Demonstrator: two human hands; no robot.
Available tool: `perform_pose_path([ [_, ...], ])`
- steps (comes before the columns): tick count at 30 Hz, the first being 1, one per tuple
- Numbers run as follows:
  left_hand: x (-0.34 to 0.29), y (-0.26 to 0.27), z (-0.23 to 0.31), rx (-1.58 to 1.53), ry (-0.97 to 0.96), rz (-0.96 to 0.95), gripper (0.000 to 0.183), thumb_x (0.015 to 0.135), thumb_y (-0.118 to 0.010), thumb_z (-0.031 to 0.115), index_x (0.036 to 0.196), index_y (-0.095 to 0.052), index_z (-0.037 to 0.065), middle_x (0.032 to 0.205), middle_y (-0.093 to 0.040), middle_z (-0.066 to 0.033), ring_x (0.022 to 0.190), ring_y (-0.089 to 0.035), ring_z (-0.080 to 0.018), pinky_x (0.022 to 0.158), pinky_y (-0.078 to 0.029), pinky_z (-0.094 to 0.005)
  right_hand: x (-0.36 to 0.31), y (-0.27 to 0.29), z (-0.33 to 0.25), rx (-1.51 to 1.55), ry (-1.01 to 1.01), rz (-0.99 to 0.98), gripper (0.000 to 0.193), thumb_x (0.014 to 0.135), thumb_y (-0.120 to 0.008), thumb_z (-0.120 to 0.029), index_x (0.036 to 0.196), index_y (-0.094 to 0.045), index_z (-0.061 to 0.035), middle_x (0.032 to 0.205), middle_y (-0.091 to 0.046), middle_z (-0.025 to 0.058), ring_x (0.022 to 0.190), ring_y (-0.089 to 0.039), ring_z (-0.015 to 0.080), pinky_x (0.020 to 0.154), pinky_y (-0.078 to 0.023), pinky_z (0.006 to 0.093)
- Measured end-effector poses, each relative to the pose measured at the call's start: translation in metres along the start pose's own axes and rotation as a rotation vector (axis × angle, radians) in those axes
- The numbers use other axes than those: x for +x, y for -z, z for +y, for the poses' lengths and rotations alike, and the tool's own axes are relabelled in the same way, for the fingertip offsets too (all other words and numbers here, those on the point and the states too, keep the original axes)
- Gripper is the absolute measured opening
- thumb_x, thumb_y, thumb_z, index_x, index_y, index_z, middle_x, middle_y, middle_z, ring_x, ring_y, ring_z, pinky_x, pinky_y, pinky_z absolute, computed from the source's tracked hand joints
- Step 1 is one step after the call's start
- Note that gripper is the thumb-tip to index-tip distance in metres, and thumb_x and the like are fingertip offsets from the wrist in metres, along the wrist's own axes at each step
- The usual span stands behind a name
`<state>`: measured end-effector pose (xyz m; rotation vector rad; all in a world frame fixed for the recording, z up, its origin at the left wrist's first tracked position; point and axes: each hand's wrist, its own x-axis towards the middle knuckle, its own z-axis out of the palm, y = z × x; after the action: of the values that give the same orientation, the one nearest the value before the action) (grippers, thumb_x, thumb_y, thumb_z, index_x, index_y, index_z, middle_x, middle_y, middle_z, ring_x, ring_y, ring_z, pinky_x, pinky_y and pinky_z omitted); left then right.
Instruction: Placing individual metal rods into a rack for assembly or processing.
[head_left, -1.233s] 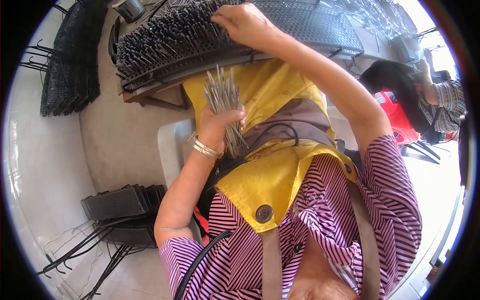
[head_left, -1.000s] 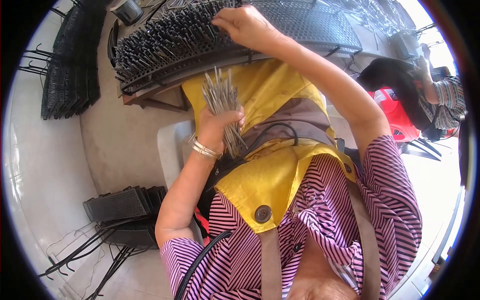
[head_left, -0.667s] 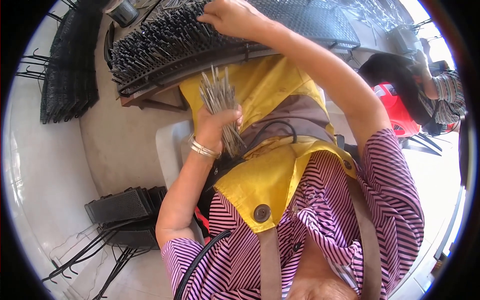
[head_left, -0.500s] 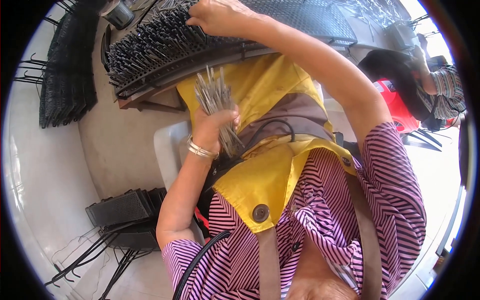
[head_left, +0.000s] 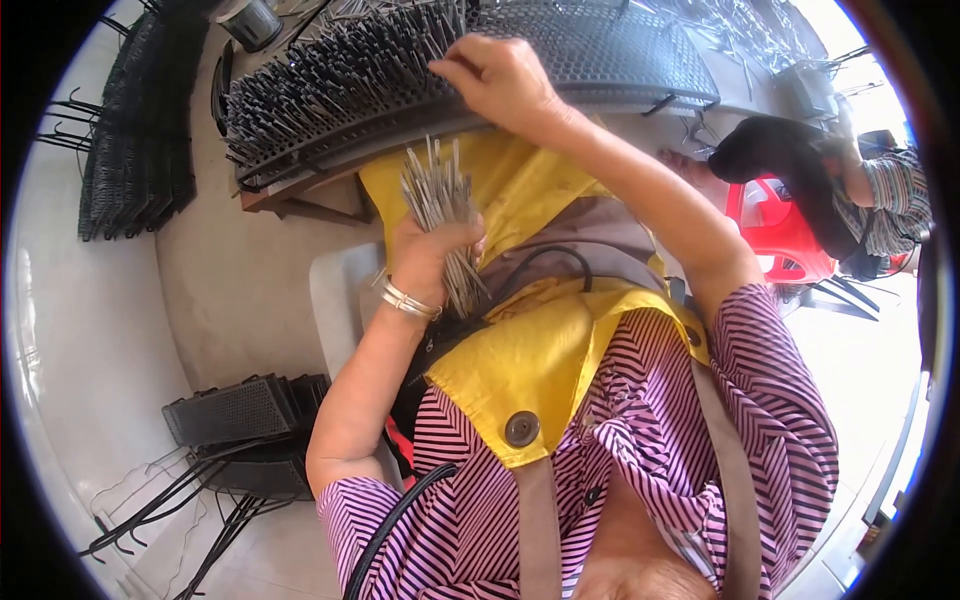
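Observation:
My left hand [head_left: 432, 248] is closed around a bundle of thin grey metal strips [head_left: 436, 192], which fan out above and below the fist over my lap. Across the far side lies a black perforated rack [head_left: 630, 48]. Its left part bristles with many upright dark metal strips [head_left: 320, 95], while bare holes show on the right part. My right hand [head_left: 505, 88] hovers at the rack's near edge, by the right end of the upright strips. Its thumb and forefinger are pinched together; whatever may be between them is too small to make out.
A metal can [head_left: 250, 24] stands behind the rack's left end. Stacked black racks [head_left: 135, 140] hang at the left wall, with black perforated boxes [head_left: 235, 412] lower left. Loose strips [head_left: 715, 30] lie far right. Another person's arm [head_left: 855, 170] shows near a red stool [head_left: 790, 240].
My right hand has drawn back from among the upright strips, moving toward me and to the right. My left hand keeps its hold on the bundle almost in place.

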<state>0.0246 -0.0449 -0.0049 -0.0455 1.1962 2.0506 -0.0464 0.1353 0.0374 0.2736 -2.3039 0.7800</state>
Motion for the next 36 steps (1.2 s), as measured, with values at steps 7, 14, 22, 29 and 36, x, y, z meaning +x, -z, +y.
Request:
perform_pose_path([
  [7,0.000,0.000,0.000,0.008,-0.017,0.013,0.019,0.065,-0.059,-0.006,0.082,-0.053,-0.005,0.069,-0.056,-0.0101,0.055,-0.054,-0.0180,0.048,-0.044,-0.0278,0.001,-0.018,-0.010,-0.062,-0.187,-0.069,0.028,0.075,-0.058,-0.027,0.062,-0.053,-0.0028,0.058,-0.055,0.0167,0.060,-0.055,0.0367,0.055,-0.044,0.0439],
  [14,0.000,-0.003,0.003,0.017,-0.020,0.012,0.018,0.065,-0.059,-0.006,0.083,-0.053,-0.005,0.068,-0.056,-0.0099,0.054,-0.054,-0.0178,0.048,-0.044,-0.0271,0.004,-0.018,-0.012,-0.147,-0.223,-0.109,0.026,0.075,-0.056,-0.024,0.061,-0.053,-0.0021,0.057,-0.055,0.0183,0.059,-0.056,0.0370,0.055,-0.045,0.0444],
  [22,-0.001,-0.003,0.001,0.011,-0.018,0.027,0.015,0.067,-0.060,-0.004,0.081,-0.055,-0.005,0.067,-0.056,-0.0090,0.054,-0.054,-0.0164,0.048,-0.045,-0.0263,0.007,-0.013,-0.014,-0.212,-0.176,-0.004,0.017,0.074,-0.057,-0.019,0.069,-0.057,-0.0033,0.057,-0.057,0.0147,0.058,-0.058,0.0321,0.056,-0.047,0.0387],
  [29,-0.006,-0.002,-0.001,0.015,-0.001,0.014,0.015,0.067,-0.060,-0.004,0.081,-0.055,-0.006,0.067,-0.057,-0.0087,0.055,-0.055,-0.0159,0.049,-0.046,-0.0258,0.021,-0.002,-0.011,-0.089,0.069,-0.024,0.021,0.075,-0.051,-0.018,0.062,-0.050,-0.0011,0.058,-0.054,0.0190,0.058,-0.055,0.0378,0.053,-0.045,0.0447],
  [36,-0.003,-0.004,0.004,-0.004,-0.023,0.021,0.017,0.067,-0.060,-0.003,0.083,-0.054,-0.006,0.068,-0.056,-0.0092,0.055,-0.055,-0.0168,0.049,-0.047,-0.0265,0.044,0.004,-0.008,-0.128,0.228,-0.196,0.019,0.073,-0.051,-0.018,0.063,-0.052,-0.0020,0.059,-0.055,0.0182,0.059,-0.055,0.0366,0.053,-0.045,0.0438],
])
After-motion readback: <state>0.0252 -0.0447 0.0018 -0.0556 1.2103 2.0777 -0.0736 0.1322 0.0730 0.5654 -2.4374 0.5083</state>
